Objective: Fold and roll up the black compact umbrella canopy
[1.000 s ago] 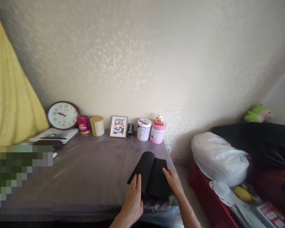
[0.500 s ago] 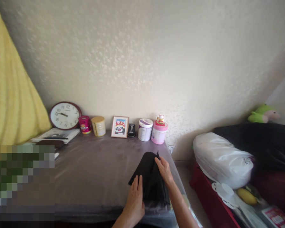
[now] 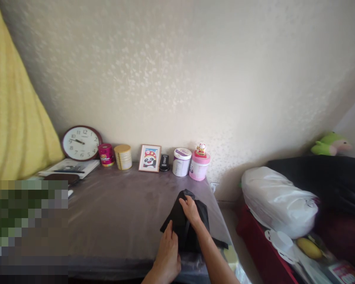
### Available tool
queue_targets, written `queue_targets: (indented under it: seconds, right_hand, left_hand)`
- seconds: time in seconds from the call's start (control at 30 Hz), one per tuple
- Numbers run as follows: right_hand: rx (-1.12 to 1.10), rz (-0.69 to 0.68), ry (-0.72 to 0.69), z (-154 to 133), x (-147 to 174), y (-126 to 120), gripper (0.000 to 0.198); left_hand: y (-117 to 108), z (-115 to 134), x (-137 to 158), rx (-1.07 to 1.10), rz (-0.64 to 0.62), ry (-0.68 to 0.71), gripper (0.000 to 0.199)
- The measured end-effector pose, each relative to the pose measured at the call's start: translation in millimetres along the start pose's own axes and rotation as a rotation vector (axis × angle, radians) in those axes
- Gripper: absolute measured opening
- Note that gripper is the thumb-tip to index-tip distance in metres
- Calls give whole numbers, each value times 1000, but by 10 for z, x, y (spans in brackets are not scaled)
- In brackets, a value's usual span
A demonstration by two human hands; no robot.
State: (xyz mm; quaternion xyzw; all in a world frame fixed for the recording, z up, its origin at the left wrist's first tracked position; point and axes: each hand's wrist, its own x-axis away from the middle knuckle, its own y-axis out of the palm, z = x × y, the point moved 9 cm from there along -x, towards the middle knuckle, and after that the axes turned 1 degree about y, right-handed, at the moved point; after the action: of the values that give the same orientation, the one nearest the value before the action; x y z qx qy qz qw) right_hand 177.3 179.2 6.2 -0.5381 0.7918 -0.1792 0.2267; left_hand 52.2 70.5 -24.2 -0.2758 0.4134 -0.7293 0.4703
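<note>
A piece of soft black fabric [image 3: 180, 221] lies near the front right of the table, with a fold standing up along its middle and a strip sticking out at its lower right. Its exact kind does not show. My left hand [image 3: 167, 248] rests on the near left part, fingers stretched out over the fabric and thumb mostly hidden. Over the middle of the fabric, my right hand [image 3: 190, 208] has its fingers closed on a fold near the far end.
The table [image 3: 115, 213] has a grey cover. Along the wall stand a clock [image 3: 81, 142], a pink tin [image 3: 106, 154], a yellow canister [image 3: 123, 157], a picture frame [image 3: 149, 157], a white tub [image 3: 181, 162] and a pink tub [image 3: 199, 166]. A white bag [image 3: 278, 193] lies on the right.
My right hand has moved left across the fabric, carrying its right-hand edge over toward the middle. The left hand has stayed almost in place.
</note>
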Motion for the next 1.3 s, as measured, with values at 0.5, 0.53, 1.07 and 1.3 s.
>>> queue_targets:
  seconds: [0.5, 0.53, 1.07, 1.3]
  right_hand:
    - [53, -263, -74, -215, 113, 223, 27]
    - [38, -294, -74, -227, 129, 245, 27]
    - [323, -375, -348, -547, 385, 279, 27]
    - [189, -311, -501, -664, 656, 72, 27]
  left_hand:
    - [161, -374, 98, 128, 228, 164, 66]
    - [136, -392, 123, 138, 255, 176, 64]
    - [-79, 41, -39, -51, 170, 125, 66]
    - [108, -32, -78, 7, 140, 123, 74]
